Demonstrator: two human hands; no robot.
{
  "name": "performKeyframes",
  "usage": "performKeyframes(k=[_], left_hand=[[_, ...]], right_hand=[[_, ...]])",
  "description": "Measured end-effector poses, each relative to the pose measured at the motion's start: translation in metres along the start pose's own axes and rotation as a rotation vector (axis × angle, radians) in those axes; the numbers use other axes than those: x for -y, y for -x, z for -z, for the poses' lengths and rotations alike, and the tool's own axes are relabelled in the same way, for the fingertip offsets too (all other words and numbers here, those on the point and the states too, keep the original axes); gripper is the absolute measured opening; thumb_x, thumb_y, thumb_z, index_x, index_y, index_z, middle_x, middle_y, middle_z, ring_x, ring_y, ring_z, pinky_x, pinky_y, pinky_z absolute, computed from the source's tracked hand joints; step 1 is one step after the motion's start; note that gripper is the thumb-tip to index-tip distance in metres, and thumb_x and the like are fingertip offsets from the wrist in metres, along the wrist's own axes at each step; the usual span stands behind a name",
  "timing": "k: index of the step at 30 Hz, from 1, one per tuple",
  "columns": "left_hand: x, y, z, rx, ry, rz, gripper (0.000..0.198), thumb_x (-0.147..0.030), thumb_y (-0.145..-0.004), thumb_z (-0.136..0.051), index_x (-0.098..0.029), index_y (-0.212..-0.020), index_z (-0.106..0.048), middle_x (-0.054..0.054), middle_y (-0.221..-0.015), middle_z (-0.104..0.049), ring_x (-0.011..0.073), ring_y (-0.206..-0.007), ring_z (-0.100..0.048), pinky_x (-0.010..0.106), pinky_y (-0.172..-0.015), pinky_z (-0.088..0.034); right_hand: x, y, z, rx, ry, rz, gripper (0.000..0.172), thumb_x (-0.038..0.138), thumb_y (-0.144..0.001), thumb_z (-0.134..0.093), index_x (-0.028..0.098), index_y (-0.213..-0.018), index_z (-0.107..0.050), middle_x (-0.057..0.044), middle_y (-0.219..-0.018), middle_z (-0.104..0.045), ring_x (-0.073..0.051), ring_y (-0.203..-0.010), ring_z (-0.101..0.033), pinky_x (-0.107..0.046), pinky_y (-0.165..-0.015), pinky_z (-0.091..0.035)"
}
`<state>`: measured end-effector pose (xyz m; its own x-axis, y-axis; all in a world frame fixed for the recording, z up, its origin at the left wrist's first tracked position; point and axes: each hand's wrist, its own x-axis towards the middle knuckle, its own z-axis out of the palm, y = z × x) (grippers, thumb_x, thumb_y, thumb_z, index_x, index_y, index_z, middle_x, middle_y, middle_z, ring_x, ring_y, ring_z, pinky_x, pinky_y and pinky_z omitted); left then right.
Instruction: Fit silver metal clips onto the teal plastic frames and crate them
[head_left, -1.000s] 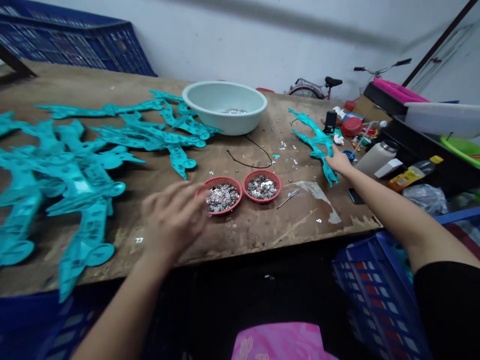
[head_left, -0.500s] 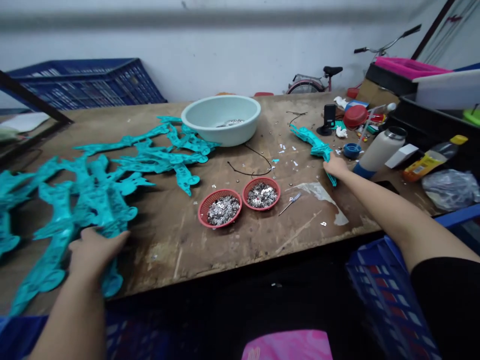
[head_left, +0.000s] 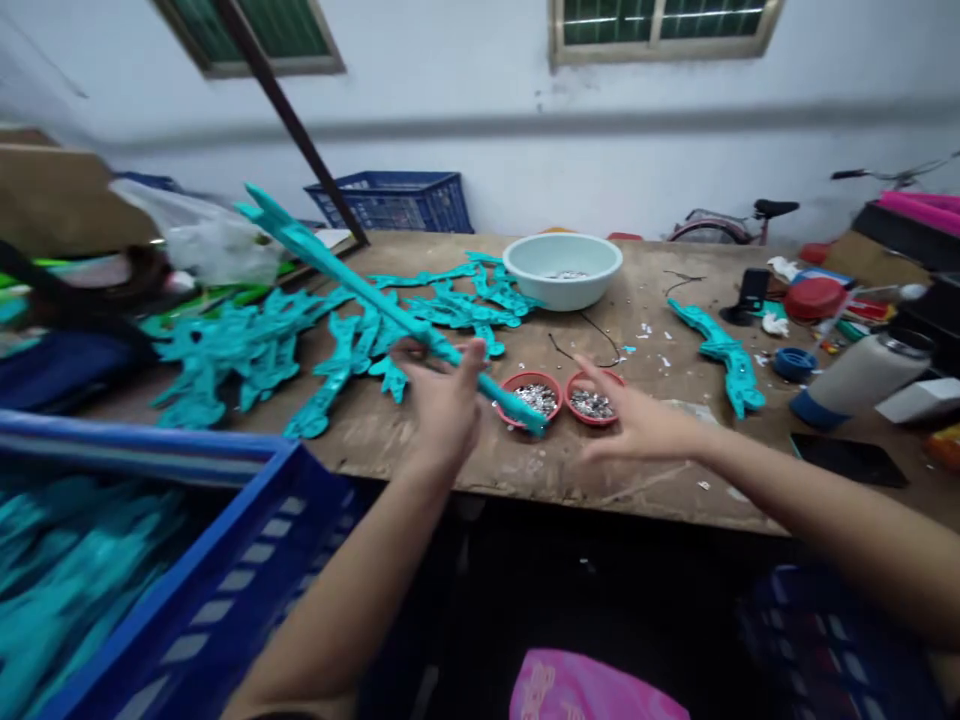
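The left hand point(head_left: 442, 415) is closed around a long, narrow turquoise plastic moulding point(head_left: 360, 295) near its lower end, with the thumb on one side and the fingers on the other. The moulding is held clear of the bench and tilted, its upper tip pointing away to the far left and its lower tip jutting past the hand, above a round red plastic basket of small silver metal pieces point(head_left: 521, 378). The right hand point(head_left: 637, 425) is open, its fingers point(head_left: 592, 375) spread apart, and it hovers just to the right of that lower tip without touching it, above a second round red plastic basket point(head_left: 589, 422). Holding the piece low gives good control, but the long free end seems likely to whip about, so a steady wrist and room around the tip look important. A loose heap of similar turquoise plastic mouldings point(head_left: 240, 345) lies on the scarred wooden workbench point(head_left: 660, 480) beneath the raised piece, and a single turquoise plastic moulding point(head_left: 724, 355) lies well to the right. Beyond them stands a pale green plastic basin point(head_left: 562, 290), while a blue plastic crate point(head_left: 285, 480) at lower left holds more turquoise plastic parts point(head_left: 75, 540).
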<state>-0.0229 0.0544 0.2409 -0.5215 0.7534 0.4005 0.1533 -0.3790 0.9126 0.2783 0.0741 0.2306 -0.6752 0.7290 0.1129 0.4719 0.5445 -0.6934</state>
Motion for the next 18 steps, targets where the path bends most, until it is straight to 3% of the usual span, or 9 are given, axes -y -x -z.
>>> performKeyframes(k=[1,2,4,6,7,9,12,16,18], left_hand=[[-0.006,0.014,-0.017,-0.015,0.027,0.001,0.077,-0.071,-0.099,-0.078,-0.036,-0.148,-0.031,0.011,-0.140,-0.064,0.0250,-0.124,-0.075,0.045,-0.102,-0.069],[-0.010,0.029,-0.030,-0.024,0.043,0.009,0.067,-0.068,-0.104,-0.073,-0.035,-0.145,-0.031,0.012,-0.142,-0.062,0.0232,-0.126,-0.074,0.044,-0.107,-0.067],[-0.013,0.061,-0.039,0.002,0.100,0.026,0.054,-0.064,-0.109,-0.066,-0.035,-0.138,-0.031,0.010,-0.141,-0.058,0.0208,-0.126,-0.072,0.042,-0.111,-0.064],[-0.008,0.094,-0.026,0.062,0.210,0.034,0.051,-0.062,-0.108,-0.068,-0.035,-0.133,-0.033,0.007,-0.135,-0.056,0.0196,-0.122,-0.070,0.040,-0.109,-0.062],[-0.002,0.110,-0.015,0.100,0.272,0.034,0.052,-0.060,-0.105,-0.073,-0.034,-0.130,-0.036,0.006,-0.133,-0.055,0.0187,-0.119,-0.069,0.037,-0.106,-0.062],[0.014,0.141,0.010,0.201,0.356,0.043,0.055,-0.050,-0.098,-0.086,-0.033,-0.127,-0.043,0.004,-0.132,-0.053,0.0164,-0.116,-0.066,0.030,-0.100,-0.061],[0.049,0.181,0.038,0.414,0.378,0.149,0.057,-0.034,-0.092,-0.093,-0.032,-0.132,-0.053,0.005,-0.138,-0.053,0.0158,-0.117,-0.063,0.026,-0.094,-0.060],[0.092,0.215,0.048,0.548,0.367,0.395,0.055,-0.038,-0.098,-0.086,-0.031,-0.142,-0.055,0.009,-0.148,-0.057,0.0213,-0.130,-0.065,0.035,-0.105,-0.062],[0.103,0.219,0.047,0.552,0.309,0.415,0.048,-0.039,-0.103,-0.081,-0.030,-0.142,-0.054,0.011,-0.154,-0.058,0.0250,-0.139,-0.065,0.040,-0.111,-0.062]], right_hand=[[0.021,0.000,-0.020,-0.001,0.009,0.041,0.133,0.058,-0.087,-0.092,0.037,-0.188,-0.008,-0.016,-0.170,-0.061,-0.040,-0.153,-0.063,-0.058,-0.124,-0.054],[0.037,0.001,-0.036,-0.033,0.022,0.057,0.129,0.055,-0.086,-0.092,0.037,-0.187,-0.014,-0.016,-0.165,-0.065,-0.041,-0.147,-0.067,-0.058,-0.118,-0.057],[0.051,0.003,-0.051,-0.122,0.026,0.054,0.088,0.048,-0.095,-0.082,0.035,-0.174,-0.047,-0.013,-0.145,-0.078,-0.038,-0.126,-0.077,-0.052,-0.104,-0.061],[0.043,0.007,-0.044,-0.140,-0.022,0.046,0.042,0.044,-0.101,-0.070,0.027,-0.140,-0.073,-0.008,-0.120,-0.083,-0.030,-0.105,-0.078,-0.042,-0.094,-0.059],[0.034,0.010,-0.035,-0.082,-0.063,0.031,0.032,0.045,-0.102,-0.068,0.023,-0.124,-0.077,-0.006,-0.111,-0.082,-0.026,-0.097,-0.076,-0.038,-0.089,-0.057],[0.009,0.017,-0.014,0.145,-0.131,-0.063,0.034,0.052,-0.101,-0.071,0.019,-0.108,-0.078,-0.004,-0.099,-0.079,-0.021,-0.087,-0.071,-0.032,-0.081,-0.053],[-0.028,0.030,0.005,0.479,-0.069,-0.256,0.044,0.062,-0.097,-0.076,0.018,-0.101,-0.079,-0.002,-0.087,-0.075,-0.017,-0.076,-0.064,-0.029,-0.070,-0.046],[-0.058,0.031,0.004,0.631,0.235,-0.293,0.041,0.061,-0.098,-0.075,0.022,-0.107,-0.084,-0.003,-0.090,-0.080,-0.019,-0.077,-0.066,-0.030,-0.071,-0.042],[-0.065,0.020,0.004,0.548,0.479,-0.291,0.035,0.054,-0.102,-0.072,0.024,-0.112,-0.087,-0.007,-0.098,-0.084,-0.023,-0.083,-0.071,-0.032,-0.073,-0.043]])
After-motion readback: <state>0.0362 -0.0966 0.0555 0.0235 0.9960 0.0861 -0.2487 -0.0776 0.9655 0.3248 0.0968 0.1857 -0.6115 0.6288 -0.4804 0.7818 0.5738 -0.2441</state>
